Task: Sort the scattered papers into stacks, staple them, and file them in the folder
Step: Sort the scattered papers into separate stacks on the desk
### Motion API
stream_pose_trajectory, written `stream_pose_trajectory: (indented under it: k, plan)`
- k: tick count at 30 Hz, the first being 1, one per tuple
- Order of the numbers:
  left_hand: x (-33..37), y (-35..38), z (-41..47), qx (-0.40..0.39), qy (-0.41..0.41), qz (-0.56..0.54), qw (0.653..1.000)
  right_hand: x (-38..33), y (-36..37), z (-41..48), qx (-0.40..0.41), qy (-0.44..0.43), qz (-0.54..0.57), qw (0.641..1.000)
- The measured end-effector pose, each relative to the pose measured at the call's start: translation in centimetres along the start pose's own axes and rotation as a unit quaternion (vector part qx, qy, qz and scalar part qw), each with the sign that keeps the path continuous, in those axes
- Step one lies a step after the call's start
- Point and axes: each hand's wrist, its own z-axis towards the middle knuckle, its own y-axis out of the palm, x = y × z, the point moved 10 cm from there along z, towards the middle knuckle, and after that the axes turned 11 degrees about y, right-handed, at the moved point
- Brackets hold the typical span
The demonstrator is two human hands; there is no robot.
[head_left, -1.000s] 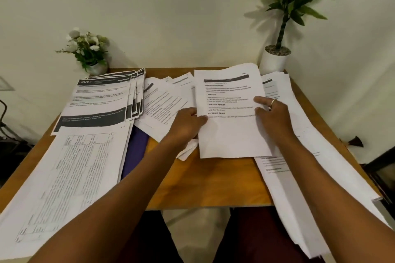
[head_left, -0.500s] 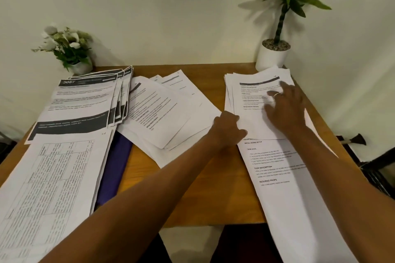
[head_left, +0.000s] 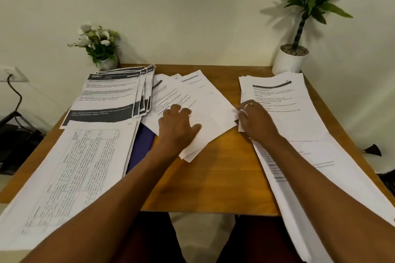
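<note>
Mid-table, left hand (head_left: 177, 128) presses loose papers (head_left: 213, 109), grip apart; right hand (head_left: 256, 121), grip unclear.

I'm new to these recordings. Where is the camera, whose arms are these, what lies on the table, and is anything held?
No machine here: a person works bare-handed, and the single camera sits on their head, looking forward and down, so both arms reach in from below. On the wooden table lie dark-banded sheets at far left, sheets printed with grids nearer, a purple folder partly under those, loose pages fanned in the middle, and on the right a far stack and a near stack. The left hand rests on the loose pages, fingers spread. The right hand, wearing a ring, lies at the far stack's left edge; whether it pinches a sheet cannot be told. A flower pot and a potted plant stand at the back.
</note>
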Motion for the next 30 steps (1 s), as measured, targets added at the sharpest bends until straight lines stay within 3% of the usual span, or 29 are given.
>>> stream_pose_trajectory:
  k: [3, 9, 13, 16, 21, 25, 28, 30]
  plan:
    - [-3.1, 2.2, -0.8, -0.081, -0.027, 0.026, 0.996, -4.0, 3.3, -1.0, -0.078, 0.065, 0.093, 0.99]
    - [-2.0, 1.7, -0.4, -0.063, 0.065, 0.055, 0.994, -5.7, 7.6, -1.9, -0.15, 0.283, 0.28, 0.905]
    - [-2.2, 0.6, -0.2, -0.029, 0.073, 0.045, 0.996, -6.1, 8.4, -2.5, -0.165, 0.33, 0.357, 0.858]
    - [-2.0, -0.2, -0.9, 0.02, 0.113, -0.039, 0.993, -5.0, 8.4, -2.9, -0.165, 0.373, 0.452, 0.793]
    - [1.3, 0.2, -4.7, -0.021, 0.23, -0.128, 0.965, -1.2, 5.2, -2.9, -0.122, 0.414, 0.539, 0.723]
    - [2.1, 0.9, -7.9, -0.024, 0.304, -0.188, 0.934, 1.4, 3.6, -3.3, -0.161, 0.427, 0.478, 0.75]
    - [0.3, 3.2, -8.6, -0.161, 0.216, -0.217, 0.938, 0.9, 3.5, -3.6, -0.22, 0.375, 0.356, 0.827]
    - [-0.9, 3.1, -8.6, -0.172, 0.165, -0.282, 0.929, 0.2, 3.7, -3.8, -0.239, 0.33, 0.286, 0.867]
